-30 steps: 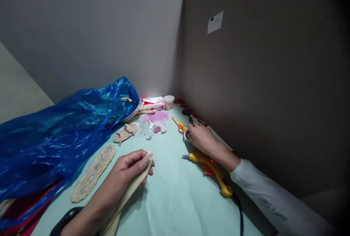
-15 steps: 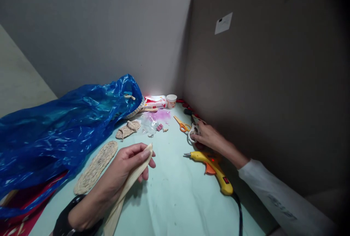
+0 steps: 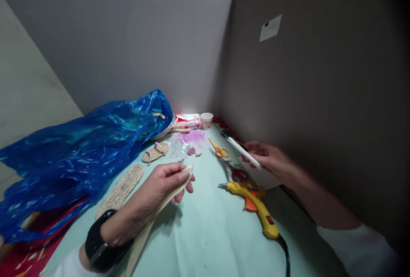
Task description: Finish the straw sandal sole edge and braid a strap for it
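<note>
Between thumb and fingers, my left hand [image 3: 171,181] pinches the upper end of a pale, flat straw-like strip [image 3: 145,234], which hangs down toward the front edge. My right hand [image 3: 265,157] grips a slim white object [image 3: 245,153], seen edge-on and raised above the table; its kind I cannot make out. Just beside it lie orange scissors [image 3: 220,150] and dark-red-handled scissors [image 3: 238,174]. A yellow hot glue gun [image 3: 251,200], its red light lit, rests between my hands with its nozzle pointing left. Left of my left hand are a woven oval sole [image 3: 123,189] and a small woven slipper [image 3: 156,152].
A blue plastic bag [image 3: 86,140] covers the left side. Toward the back sit a paper cup [image 3: 206,120], a red-white packet [image 3: 188,121] and pink binder clips [image 3: 191,151]. A dark partition [image 3: 307,76] borders the right. The glue gun's black cord [image 3: 284,253] runs forward.
My right hand has lifted the white object off the scissors area and drawn it back to the right. My left hand still pinches the strip. The whole view has shifted slightly.
</note>
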The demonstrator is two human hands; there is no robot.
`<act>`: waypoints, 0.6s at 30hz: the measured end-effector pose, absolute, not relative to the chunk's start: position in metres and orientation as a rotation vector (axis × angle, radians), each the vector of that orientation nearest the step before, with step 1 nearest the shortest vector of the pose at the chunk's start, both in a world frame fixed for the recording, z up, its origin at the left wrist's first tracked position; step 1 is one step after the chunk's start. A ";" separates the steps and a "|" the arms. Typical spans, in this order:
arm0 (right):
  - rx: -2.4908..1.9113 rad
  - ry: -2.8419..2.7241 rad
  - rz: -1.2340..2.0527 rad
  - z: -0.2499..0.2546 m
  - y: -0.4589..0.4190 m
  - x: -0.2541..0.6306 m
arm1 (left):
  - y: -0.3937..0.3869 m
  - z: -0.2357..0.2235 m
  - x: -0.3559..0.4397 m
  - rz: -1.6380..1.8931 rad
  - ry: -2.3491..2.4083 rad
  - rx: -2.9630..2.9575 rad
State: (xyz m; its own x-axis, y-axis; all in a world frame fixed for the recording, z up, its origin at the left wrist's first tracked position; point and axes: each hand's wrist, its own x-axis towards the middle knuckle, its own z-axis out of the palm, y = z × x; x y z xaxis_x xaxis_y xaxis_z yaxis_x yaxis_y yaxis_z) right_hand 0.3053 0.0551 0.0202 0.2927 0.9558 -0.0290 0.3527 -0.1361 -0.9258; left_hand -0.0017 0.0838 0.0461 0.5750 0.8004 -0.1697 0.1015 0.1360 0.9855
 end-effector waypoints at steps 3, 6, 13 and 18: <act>-1.562 -1.173 0.930 0.024 0.044 0.296 | 0.089 0.047 0.016 0.611 0.809 1.367; -1.408 -1.216 1.054 0.032 0.028 0.286 | 0.097 0.047 0.036 0.626 0.748 1.370; -1.359 -1.368 1.262 0.036 -0.004 0.280 | 0.111 0.053 0.071 0.679 0.657 1.364; -1.352 -1.450 1.190 0.036 -0.015 0.285 | 0.111 0.056 0.082 0.686 0.620 1.373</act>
